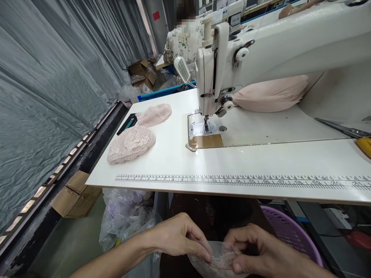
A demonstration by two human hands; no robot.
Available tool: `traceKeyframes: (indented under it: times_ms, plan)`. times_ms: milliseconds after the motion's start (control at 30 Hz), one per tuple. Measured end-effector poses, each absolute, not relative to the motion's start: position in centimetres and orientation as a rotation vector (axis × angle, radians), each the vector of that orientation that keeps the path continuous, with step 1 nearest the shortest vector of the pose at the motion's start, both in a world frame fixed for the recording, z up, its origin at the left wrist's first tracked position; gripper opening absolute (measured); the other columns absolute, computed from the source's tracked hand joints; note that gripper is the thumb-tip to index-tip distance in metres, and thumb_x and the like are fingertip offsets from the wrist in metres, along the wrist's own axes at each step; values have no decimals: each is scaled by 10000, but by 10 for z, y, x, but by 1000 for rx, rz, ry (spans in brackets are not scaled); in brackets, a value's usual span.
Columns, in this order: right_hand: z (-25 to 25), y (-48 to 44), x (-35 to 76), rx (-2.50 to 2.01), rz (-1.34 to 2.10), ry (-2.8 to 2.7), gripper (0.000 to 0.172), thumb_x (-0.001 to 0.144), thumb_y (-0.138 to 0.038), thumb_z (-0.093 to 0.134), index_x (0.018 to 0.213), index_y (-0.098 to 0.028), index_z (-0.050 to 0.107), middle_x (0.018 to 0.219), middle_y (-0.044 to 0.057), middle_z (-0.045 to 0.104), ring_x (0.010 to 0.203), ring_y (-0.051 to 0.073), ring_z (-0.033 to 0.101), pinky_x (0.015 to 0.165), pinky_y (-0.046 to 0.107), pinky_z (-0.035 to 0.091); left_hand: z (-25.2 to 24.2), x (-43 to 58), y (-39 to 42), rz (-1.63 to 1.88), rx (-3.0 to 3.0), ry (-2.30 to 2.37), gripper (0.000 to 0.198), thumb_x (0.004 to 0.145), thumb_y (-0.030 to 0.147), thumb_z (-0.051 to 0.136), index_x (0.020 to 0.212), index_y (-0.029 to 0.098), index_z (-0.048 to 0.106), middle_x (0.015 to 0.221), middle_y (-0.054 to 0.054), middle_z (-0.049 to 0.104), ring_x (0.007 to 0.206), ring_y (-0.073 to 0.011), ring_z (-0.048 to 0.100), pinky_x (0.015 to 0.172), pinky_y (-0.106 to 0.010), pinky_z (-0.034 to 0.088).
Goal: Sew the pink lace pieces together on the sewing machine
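Observation:
Both my hands are low in front of the table, below its edge. My left hand point(181, 236) pinches the left side of a small pale lace piece point(219, 261). My right hand point(261, 251) grips the same lace piece from the right, fingers curled over it. On the white sewing table point(261, 162) above stands a white sewing machine point(261, 50) with its needle point(206, 124) over the plate. Two pink lace pieces lie at the table's left: one nearer point(131, 144), one farther back point(155, 114).
A printed ruler point(243, 180) runs along the table front. Scissors point(343, 129) and a yellow object point(365, 146) lie at the right. A pink fabric bundle point(271, 98) sits under the machine arm. A purple basket point(290, 231), plastic bags point(127, 216) and cardboard boxes point(75, 193) are below. Another person point(185, 38) sits behind.

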State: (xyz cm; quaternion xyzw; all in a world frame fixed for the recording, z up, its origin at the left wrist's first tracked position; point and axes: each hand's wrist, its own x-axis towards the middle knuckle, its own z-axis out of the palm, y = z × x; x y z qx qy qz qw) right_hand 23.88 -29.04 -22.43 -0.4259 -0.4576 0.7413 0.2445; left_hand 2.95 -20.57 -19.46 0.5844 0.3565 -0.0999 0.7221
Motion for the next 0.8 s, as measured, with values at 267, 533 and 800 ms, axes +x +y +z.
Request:
traceKeyframes:
  times_ms: [267, 533, 800]
  plan:
    - [-230, -289, 243, -1227, 1900, -1297, 387, 728, -528, 631, 616, -171, 531, 592, -42, 402, 588, 111, 335, 545, 236, 244, -198, 28, -203, -229, 1315, 783, 321, 657, 378, 760, 864, 133, 743, 703, -33, 700, 634, -109, 610, 634, -162, 466]
    - [-231, -292, 259, -1227, 1928, -1276, 444, 764, -594, 578, 618, -205, 424, 624, -46, 376, 610, 123, 336, 571, 236, 272, -198, 25, -202, -260, 1387, 766, 365, 696, 447, 712, 887, 136, 735, 706, -41, 691, 632, -113, 606, 579, -152, 438]
    - [-250, -297, 263, -1192, 1917, -1263, 399, 812, -555, 552, 648, -209, 441, 641, -50, 396, 607, 119, 347, 573, 228, 288, -195, 28, -205, -178, 1491, 750, 203, 800, 267, 618, 884, 121, 732, 761, -58, 708, 670, -111, 616, 594, -144, 433]
